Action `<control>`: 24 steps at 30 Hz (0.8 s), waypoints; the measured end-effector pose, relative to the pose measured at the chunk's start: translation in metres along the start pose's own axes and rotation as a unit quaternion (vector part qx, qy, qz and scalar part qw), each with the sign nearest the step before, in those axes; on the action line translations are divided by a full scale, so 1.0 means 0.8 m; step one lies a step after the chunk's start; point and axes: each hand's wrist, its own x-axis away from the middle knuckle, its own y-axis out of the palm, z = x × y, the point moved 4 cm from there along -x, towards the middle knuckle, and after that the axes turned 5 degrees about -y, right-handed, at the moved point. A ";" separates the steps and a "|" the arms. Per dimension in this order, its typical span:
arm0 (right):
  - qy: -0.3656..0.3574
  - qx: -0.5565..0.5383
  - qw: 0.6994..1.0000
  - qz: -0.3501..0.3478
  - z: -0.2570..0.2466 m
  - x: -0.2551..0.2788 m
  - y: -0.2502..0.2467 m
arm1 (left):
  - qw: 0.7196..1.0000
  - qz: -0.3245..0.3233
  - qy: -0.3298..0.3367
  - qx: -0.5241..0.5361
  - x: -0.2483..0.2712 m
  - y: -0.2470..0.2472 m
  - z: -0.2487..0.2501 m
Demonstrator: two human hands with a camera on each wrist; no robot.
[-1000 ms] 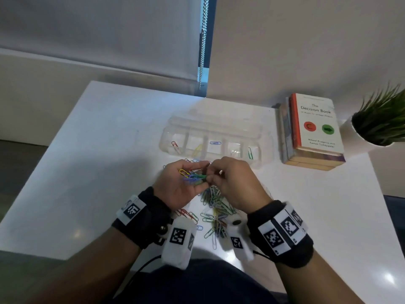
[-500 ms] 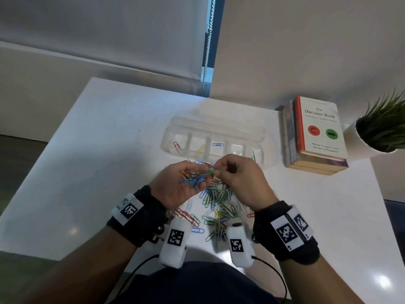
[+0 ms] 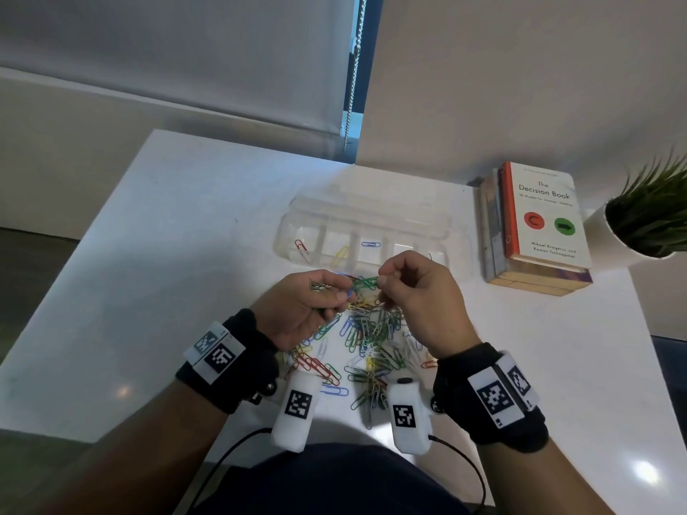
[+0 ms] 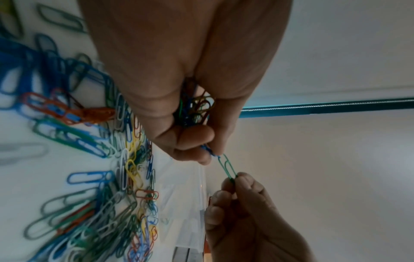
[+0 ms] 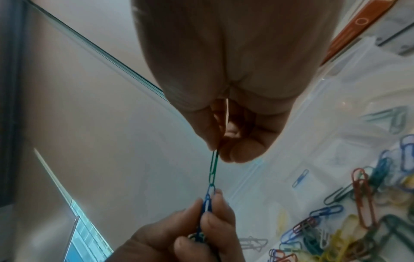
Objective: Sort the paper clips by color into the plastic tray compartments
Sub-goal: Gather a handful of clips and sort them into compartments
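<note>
A clear plastic tray (image 3: pixel 368 221) lies across the table's far middle. A red clip (image 3: pixel 302 246), a yellow clip (image 3: pixel 340 254) and a blue clip (image 3: pixel 371 244) each sit in a separate compartment. A mixed pile of paper clips (image 3: pixel 368 340) covers the table below my hands. My left hand (image 3: pixel 344 291) grips a bunch of clips (image 4: pixel 197 109) in the palm and pinches a blue clip (image 5: pixel 208 200). My right hand (image 3: pixel 381 282) pinches a green clip (image 4: pixel 227 166) that is hooked into that blue clip, stretched between the hands above the pile.
A stack of books (image 3: pixel 539 224) lies right of the tray, with a potted plant (image 3: pixel 647 217) beyond it at the table's right edge. A blind chain (image 3: pixel 353 68) hangs at the back. Bare white tabletop (image 3: pixel 167 254) spreads to the left.
My right hand has drawn the green clip out of the bunch, up and to the right. The hands were touching and are now slightly apart, joined by the linked clips.
</note>
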 end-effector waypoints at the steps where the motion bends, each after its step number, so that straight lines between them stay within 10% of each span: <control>1: 0.006 -0.011 1.000 -0.005 0.000 0.001 0.000 | 1.000 0.002 0.007 -0.009 0.000 -0.002 0.001; 7: 0.103 -0.198 0.975 -0.018 0.014 0.007 0.006 | 0.999 0.005 0.036 -0.030 0.002 0.001 0.009; 13: 0.114 -0.108 0.979 -0.128 0.016 0.013 0.016 | 0.998 0.000 0.056 -0.021 0.003 0.013 0.011; 24: 0.089 -0.144 0.980 -0.101 0.002 0.006 0.005 | 0.994 -0.031 0.066 -0.087 0.007 0.019 0.016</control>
